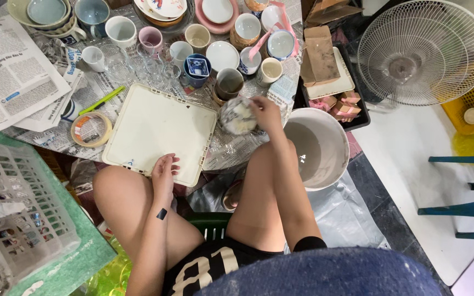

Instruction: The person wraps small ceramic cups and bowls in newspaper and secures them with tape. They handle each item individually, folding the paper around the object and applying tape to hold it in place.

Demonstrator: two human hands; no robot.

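I sit with my knees apart over a floor covered in newspaper. My left hand [165, 171] rests with fingers curled on the near edge of a cream square plastic lid [157, 131]. My right hand [266, 112] reaches forward and grips a bundle wrapped in clear plastic film [236, 117], which looks like a small dish. The bundle sits just right of the lid, in front of a dark cup [229, 83].
Many cups, bowls and plates [196, 38] crowd the newspaper beyond. A tape roll [91, 129] and green pen [101, 101] lie left of the lid. A white bucket [325, 164] stands at my right knee, a white basket [15, 208] at left, a fan [423, 52] at right.
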